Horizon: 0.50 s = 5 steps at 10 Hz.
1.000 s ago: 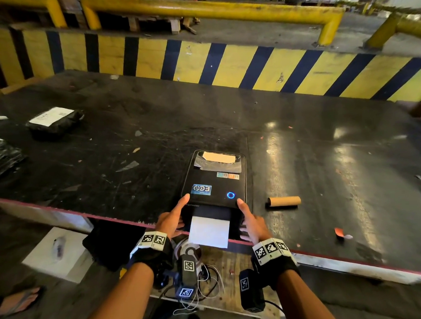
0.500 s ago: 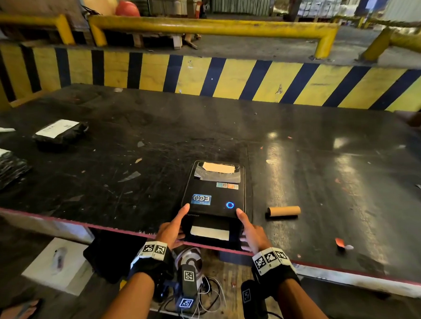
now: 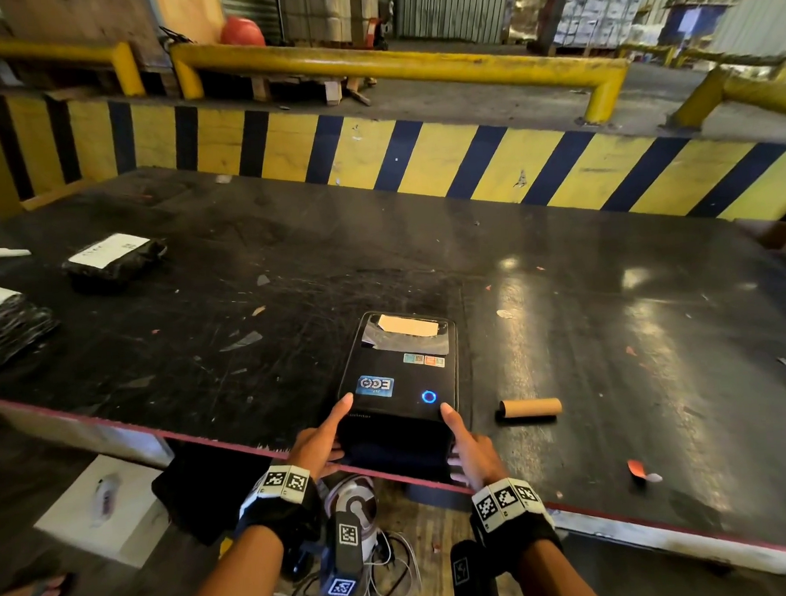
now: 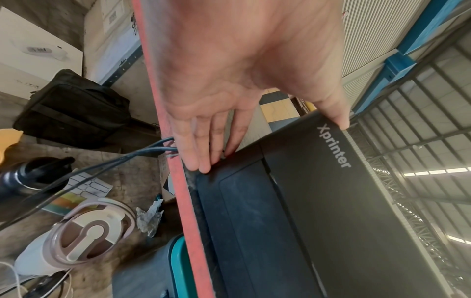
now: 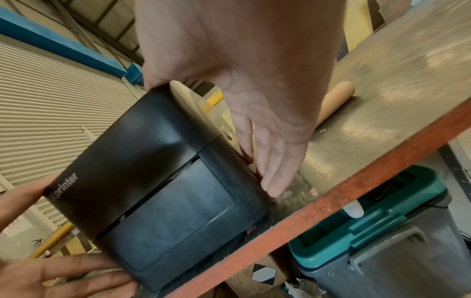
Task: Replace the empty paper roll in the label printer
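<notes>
Warehouse bench (image 3: 562, 290), black top w/ red front edge, striped yellow/black barrier (image 3: 421, 161) behind it. One label printer (image 3: 402, 387) sits at the near edge, lid down, blue ring light on. Vs 1 s ago: the white label strip that hung out the front slot is gone; half a sec ago only a sliver showed, now the slot looks dark & bare. Hands barely shifted.

Left hand (image 3: 318, 443) flat vs the printer's left side, fingers (image 4: 196, 153) straight & together along the lower front corner, thumb up on the top corner by the "Xprinter" lettering. Right hand (image 3: 472, 452) mirrors it on the right side, fingers (image 5: 275, 173) straight & close together, thumb on the upper corner. Neither curls round anything.

Count: 1 empty cardboard core (image 3: 529, 408) lying on its side just right of the printer, apart from it. 2 black wrapped parcels at far left, one w/ a white label (image 3: 112, 260), one at the frame edge (image 3: 9, 323). 1 green-lidded bin (image 5: 382, 231) under the bench.
</notes>
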Motion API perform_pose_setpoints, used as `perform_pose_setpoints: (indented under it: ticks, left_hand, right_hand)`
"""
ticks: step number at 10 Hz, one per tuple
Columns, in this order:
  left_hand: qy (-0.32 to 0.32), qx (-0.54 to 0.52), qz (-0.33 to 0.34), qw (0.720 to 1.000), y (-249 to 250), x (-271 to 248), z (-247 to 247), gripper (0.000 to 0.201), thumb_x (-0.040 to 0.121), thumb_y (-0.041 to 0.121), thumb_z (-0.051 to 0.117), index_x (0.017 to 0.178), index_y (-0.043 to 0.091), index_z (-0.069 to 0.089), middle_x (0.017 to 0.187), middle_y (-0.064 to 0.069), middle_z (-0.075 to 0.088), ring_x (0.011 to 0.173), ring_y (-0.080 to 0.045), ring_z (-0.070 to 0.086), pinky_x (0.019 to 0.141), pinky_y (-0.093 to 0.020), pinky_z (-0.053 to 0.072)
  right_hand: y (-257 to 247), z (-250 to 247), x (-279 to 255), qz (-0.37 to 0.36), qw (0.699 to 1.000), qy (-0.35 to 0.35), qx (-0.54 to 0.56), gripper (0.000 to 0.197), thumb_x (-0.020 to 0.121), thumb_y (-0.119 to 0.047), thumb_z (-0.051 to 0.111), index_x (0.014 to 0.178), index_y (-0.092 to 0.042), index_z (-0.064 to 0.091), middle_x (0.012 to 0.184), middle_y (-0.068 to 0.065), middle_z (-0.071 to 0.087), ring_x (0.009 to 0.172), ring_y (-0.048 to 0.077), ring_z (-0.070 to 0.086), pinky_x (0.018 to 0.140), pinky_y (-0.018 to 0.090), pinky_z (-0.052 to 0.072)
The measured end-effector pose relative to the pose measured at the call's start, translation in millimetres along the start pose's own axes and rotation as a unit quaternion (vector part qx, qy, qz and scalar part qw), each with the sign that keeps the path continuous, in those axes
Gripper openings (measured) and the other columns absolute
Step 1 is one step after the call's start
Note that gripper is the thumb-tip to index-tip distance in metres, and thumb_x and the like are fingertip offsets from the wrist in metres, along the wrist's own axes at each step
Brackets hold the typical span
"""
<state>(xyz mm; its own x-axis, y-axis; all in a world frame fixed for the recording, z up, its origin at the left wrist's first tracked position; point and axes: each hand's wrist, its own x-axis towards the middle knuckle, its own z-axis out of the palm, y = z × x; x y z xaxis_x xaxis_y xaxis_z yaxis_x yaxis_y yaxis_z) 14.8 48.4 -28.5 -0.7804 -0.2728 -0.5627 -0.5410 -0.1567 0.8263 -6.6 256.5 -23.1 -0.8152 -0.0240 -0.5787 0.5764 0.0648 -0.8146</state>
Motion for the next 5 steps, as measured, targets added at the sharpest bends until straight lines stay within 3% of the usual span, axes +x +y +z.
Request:
perform_pose_setpoints:
  ticks: [2,3,4,5]
  left_hand:
    - [-0.011,0.018,-0.003,1.000,0,1,0,0.086,0.068,0.066,0.062,0.128,0.006,0.050,0.127,-0.021,0.059,0.113,-0.034,0.057,0.091,-0.041,0.045]
    - [-0.021,0.023,-0.001,0.999,0,2,-2,0.085,0.070,0.065,0.061,0.129,0.005,0.049,0.129,-0.021,0.057,0.115,-0.035,0.056,0.097,-0.043,0.044]
    - [-0.038,0.036,-0.022,0.998,10,-5,-5,0.084,0.072,0.065,0.058,0.130,0.005,0.047,0.131,-0.021,0.055,0.116,-0.036,0.054,0.098,-0.042,0.042]
    - [0.012,0.079,-0.020,0.997,-2,5,-8,0.091,0.062,0.073,0.055,0.127,0.009,0.051,0.130,-0.018,0.055,0.115,-0.033,0.054,0.098,-0.042,0.044]
  right_hand:
    - [3,2,0,-0.010,1.000,0.013,-0.022,0.128,0.040,-0.088,0.055,0.138,-0.006,0.038,0.138,0.017,0.048,0.116,0.031,0.052,0.105,0.050,0.040]
    - [9,2,9,-0.005,0.999,0.015,-0.029,0.142,0.026,-0.096,0.052,0.136,-0.007,0.041,0.137,0.016,0.050,0.115,0.030,0.052,0.105,0.049,0.039]
    - [6,4,5,0.015,0.999,0.011,-0.035,0.129,0.041,-0.094,0.050,0.136,-0.007,0.042,0.140,0.016,0.048,0.123,0.032,0.049,0.106,0.047,0.037]
    - [18,2,11,-0.023,0.995,0.090,-0.045,0.100,0.053,-0.086,0.053,0.115,-0.010,0.064,0.116,0.014,0.065,0.108,0.027,0.060,0.103,0.043,0.041]
